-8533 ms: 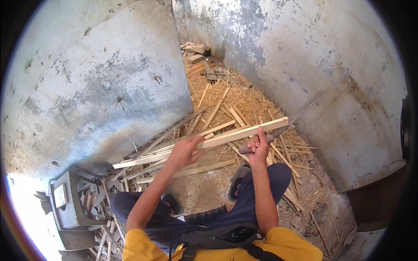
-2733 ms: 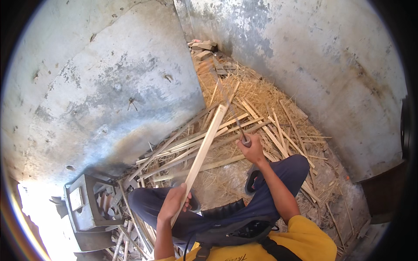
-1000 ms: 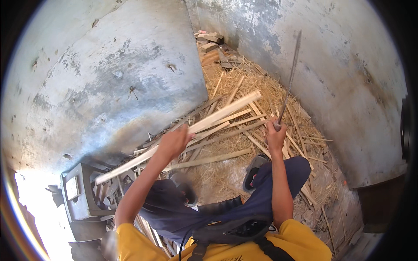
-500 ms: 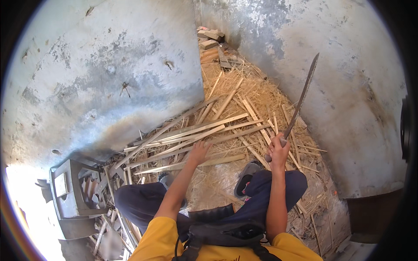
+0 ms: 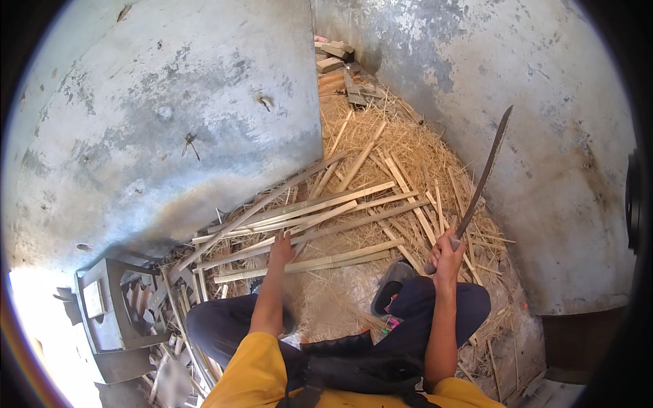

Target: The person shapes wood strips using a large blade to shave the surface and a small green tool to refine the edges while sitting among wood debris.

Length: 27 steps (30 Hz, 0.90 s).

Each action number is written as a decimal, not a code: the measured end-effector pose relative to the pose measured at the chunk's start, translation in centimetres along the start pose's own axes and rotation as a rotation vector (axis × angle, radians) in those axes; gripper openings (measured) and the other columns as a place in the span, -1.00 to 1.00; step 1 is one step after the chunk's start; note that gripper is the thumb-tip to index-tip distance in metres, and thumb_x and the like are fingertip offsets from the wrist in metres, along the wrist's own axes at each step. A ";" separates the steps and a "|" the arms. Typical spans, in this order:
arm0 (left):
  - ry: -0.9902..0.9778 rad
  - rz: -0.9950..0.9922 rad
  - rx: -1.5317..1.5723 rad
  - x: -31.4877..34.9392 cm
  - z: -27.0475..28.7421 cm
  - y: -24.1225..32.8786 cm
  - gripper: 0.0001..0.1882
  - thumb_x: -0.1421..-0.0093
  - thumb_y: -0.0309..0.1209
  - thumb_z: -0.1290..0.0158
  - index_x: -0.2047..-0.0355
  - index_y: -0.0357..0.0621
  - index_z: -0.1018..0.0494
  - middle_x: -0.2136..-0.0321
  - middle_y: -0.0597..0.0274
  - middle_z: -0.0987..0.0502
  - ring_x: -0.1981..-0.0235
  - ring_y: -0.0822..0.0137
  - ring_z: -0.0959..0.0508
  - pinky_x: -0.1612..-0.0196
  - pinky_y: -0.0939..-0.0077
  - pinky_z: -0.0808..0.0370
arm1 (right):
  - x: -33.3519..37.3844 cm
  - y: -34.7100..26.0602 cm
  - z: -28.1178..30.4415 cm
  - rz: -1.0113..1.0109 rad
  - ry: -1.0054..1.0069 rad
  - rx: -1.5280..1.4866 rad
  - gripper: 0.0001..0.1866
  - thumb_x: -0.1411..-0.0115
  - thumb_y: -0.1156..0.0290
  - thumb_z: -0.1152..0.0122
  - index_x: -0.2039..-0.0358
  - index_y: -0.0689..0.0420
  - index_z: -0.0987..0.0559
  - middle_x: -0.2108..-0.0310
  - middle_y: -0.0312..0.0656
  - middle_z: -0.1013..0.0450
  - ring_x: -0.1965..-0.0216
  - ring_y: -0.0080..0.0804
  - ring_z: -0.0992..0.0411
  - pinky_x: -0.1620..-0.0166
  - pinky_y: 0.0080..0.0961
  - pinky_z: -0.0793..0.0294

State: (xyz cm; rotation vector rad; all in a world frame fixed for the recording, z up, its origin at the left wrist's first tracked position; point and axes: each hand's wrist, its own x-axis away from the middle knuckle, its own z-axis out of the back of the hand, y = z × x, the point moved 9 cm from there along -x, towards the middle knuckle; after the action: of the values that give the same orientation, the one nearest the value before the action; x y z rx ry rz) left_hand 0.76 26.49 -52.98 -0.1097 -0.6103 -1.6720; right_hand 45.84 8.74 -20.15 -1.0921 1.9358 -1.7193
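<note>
My right hand (image 5: 445,260) is closed around the handle of a machete (image 5: 486,170), whose long dark blade points up and away to the right. My left hand (image 5: 279,249) is down among the split bamboo strips (image 5: 320,223), its fingers drawn together on one of them; the fingertips are partly hidden. Several pale strips lie crossed in a loose pile in front of me. Two more (image 5: 326,261) lie closer to my feet, just right of the left hand.
Straw (image 5: 415,146) covers the floor beneath and beyond the strips. Worn walls stand left (image 5: 170,102) and right (image 5: 537,156). A boxy metal frame (image 5: 112,299) is at the left, with wood scraps beside it. Bricks (image 5: 331,64) lie at the back. My shoe (image 5: 391,289) is near the strips.
My left hand has moved left and its spread fingers have closed on a strip. The machete has shifted slightly right and lower with my right hand. The view has shifted a little.
</note>
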 end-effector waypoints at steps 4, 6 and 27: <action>-0.060 0.079 -0.062 -1.6 -1.8 -1.4 0.15 -0.11 -0.12 -0.29 -0.54 -0.21 0.14 -0.54 -0.16 0.05 -0.53 -0.15 -0.05 -0.49 0.03 -0.19 | -0.7 0.8 -0.1 -0.003 -0.031 0.052 -0.80 -0.31 0.52 -0.17 0.41 0.04 -0.35 0.64 -0.48 -0.17 0.71 -0.75 -0.10 0.67 -0.64 -0.07; -0.089 0.064 -0.071 -2.0 -2.3 -1.6 0.14 -0.12 -0.12 -0.28 -0.54 -0.18 0.15 -0.54 -0.18 0.06 -0.53 -0.15 -0.05 -0.49 0.02 -0.19 | -1.0 1.4 -0.1 -0.002 -0.038 0.093 -0.81 -0.32 0.51 -0.16 0.41 0.04 -0.36 0.63 -0.47 -0.20 0.70 -0.74 -0.13 0.66 -0.64 -0.09; 0.172 0.035 -0.037 -5.1 -1.5 -0.4 -0.48 -0.20 -0.38 -0.27 -0.17 -0.01 -0.44 -0.14 -0.09 -0.42 -0.19 -0.17 -0.46 -0.20 -0.27 -0.39 | -1.4 5.0 -0.3 -0.067 0.005 0.330 -0.85 -0.29 0.47 -0.20 0.38 0.04 -0.40 0.65 -0.46 -0.26 0.70 -0.71 -0.18 0.65 -0.63 -0.13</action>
State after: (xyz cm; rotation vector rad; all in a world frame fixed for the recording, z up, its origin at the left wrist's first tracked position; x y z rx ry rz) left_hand 1.88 30.39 -56.49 -0.0026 -0.4455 -1.6392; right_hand 44.99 9.84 -25.13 -1.0373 1.5582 -1.9885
